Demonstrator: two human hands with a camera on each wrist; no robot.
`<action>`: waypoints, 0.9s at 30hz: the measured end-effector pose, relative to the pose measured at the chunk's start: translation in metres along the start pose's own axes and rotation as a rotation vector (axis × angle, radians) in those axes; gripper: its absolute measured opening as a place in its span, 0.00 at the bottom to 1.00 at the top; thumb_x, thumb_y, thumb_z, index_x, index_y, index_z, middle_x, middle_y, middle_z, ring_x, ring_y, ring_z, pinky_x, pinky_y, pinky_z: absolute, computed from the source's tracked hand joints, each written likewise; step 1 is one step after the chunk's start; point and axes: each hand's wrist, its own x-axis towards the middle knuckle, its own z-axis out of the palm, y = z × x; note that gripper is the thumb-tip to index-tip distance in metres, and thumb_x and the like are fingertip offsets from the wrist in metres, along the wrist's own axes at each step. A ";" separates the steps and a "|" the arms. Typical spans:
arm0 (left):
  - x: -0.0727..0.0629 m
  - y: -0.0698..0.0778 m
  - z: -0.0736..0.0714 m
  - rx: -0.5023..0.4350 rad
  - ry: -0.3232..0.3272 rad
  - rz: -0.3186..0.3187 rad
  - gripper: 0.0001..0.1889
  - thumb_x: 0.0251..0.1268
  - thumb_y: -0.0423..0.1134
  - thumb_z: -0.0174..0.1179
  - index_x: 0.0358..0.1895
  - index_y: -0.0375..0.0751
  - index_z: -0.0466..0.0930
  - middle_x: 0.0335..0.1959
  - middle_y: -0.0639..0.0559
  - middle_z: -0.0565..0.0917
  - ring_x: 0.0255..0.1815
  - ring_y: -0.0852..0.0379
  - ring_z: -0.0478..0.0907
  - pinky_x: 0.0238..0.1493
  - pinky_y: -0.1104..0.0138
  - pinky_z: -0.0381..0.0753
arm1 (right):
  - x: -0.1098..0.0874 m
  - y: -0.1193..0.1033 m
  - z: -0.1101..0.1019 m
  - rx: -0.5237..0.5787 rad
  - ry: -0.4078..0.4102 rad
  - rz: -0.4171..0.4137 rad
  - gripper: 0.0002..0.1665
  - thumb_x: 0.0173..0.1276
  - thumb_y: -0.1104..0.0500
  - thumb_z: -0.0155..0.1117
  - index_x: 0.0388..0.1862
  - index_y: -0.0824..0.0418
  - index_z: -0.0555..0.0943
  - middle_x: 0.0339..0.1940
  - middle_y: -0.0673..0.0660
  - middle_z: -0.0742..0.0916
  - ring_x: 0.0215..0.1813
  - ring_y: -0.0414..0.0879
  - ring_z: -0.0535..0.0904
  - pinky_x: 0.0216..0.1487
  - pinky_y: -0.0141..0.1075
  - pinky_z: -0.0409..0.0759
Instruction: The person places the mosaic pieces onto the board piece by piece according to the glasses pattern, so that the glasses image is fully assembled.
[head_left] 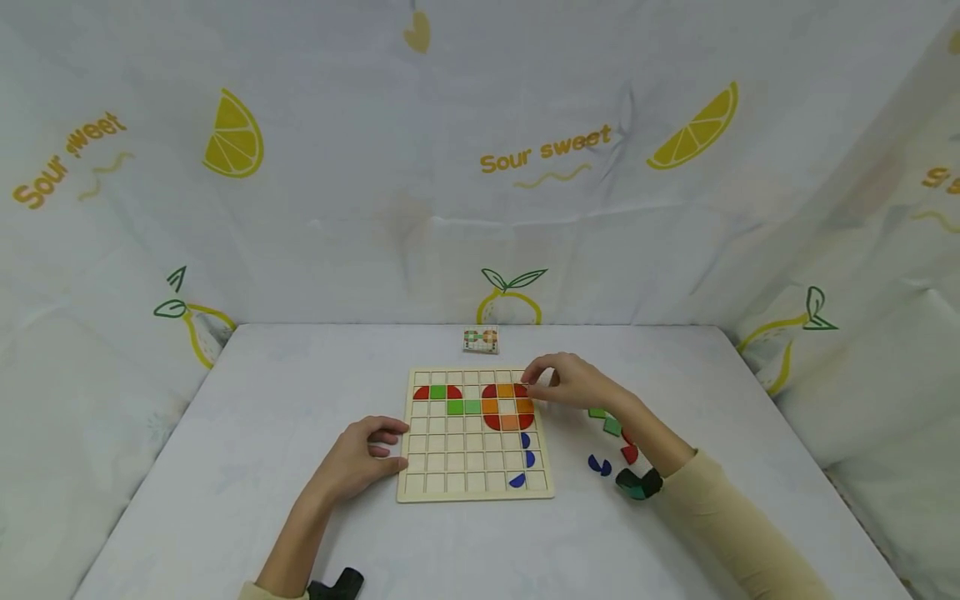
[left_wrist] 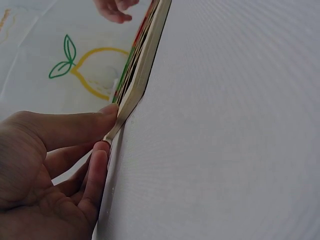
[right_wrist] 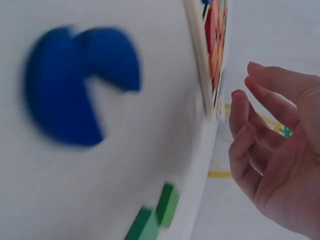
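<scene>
My left hand (head_left: 356,458) rests its thumb and fingertips against the left edge of a wooden grid board (head_left: 438,462). In the left wrist view the thumb (left_wrist: 75,127) meets the board's rim. My right hand (head_left: 572,382) hovers at the board's upper right corner, fingers loosely bent. Nothing shows between its fingers (right_wrist: 239,112) in the right wrist view. Below the fingertips, red and orange pieces (head_left: 510,422) form a ring. Red and green pieces (head_left: 438,392) fill cells to its left. Blue pieces (head_left: 526,440) lie in the board's lower right part.
A small pattern card (head_left: 481,340) lies behind the board. To the right are loose green squares (head_left: 612,426), red pieces (head_left: 629,453), blue pieces (head_left: 600,465) and a dark green and black cluster (head_left: 639,484). A white cloth (head_left: 337,275) hangs behind the table.
</scene>
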 end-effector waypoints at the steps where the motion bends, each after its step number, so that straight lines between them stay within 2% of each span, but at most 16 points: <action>1: 0.000 0.000 0.000 -0.001 0.000 0.000 0.25 0.57 0.34 0.81 0.60 0.44 0.87 0.53 0.47 0.87 0.49 0.55 0.85 0.56 0.60 0.87 | -0.005 0.004 -0.001 -0.002 0.003 0.006 0.15 0.76 0.53 0.73 0.56 0.57 0.88 0.51 0.55 0.91 0.37 0.44 0.80 0.40 0.32 0.82; 8: 0.001 -0.001 0.000 -0.006 -0.008 0.013 0.26 0.56 0.34 0.82 0.60 0.43 0.87 0.54 0.46 0.87 0.49 0.55 0.85 0.55 0.60 0.87 | -0.036 0.028 -0.010 -0.018 -0.003 0.051 0.21 0.72 0.55 0.78 0.60 0.60 0.86 0.55 0.59 0.89 0.41 0.46 0.78 0.39 0.31 0.80; 16: 0.002 -0.002 0.001 -0.001 -0.005 0.006 0.25 0.57 0.34 0.81 0.59 0.45 0.87 0.54 0.48 0.87 0.51 0.55 0.85 0.56 0.62 0.86 | -0.062 0.048 -0.019 0.001 -0.021 0.121 0.29 0.67 0.55 0.82 0.64 0.60 0.84 0.60 0.63 0.86 0.41 0.47 0.75 0.40 0.32 0.78; 21: 0.002 -0.004 0.001 -0.002 -0.002 0.017 0.24 0.57 0.33 0.81 0.59 0.43 0.87 0.54 0.47 0.88 0.52 0.54 0.85 0.57 0.59 0.86 | -0.069 0.057 -0.023 0.012 -0.030 0.133 0.26 0.67 0.57 0.81 0.61 0.62 0.84 0.57 0.62 0.87 0.43 0.46 0.76 0.39 0.30 0.79; 27: 0.001 -0.003 0.000 0.002 0.000 0.024 0.24 0.57 0.34 0.81 0.58 0.44 0.88 0.53 0.48 0.88 0.51 0.55 0.85 0.57 0.60 0.86 | -0.069 0.063 -0.024 0.065 -0.057 0.135 0.20 0.70 0.60 0.78 0.57 0.64 0.85 0.50 0.59 0.87 0.36 0.45 0.76 0.32 0.31 0.78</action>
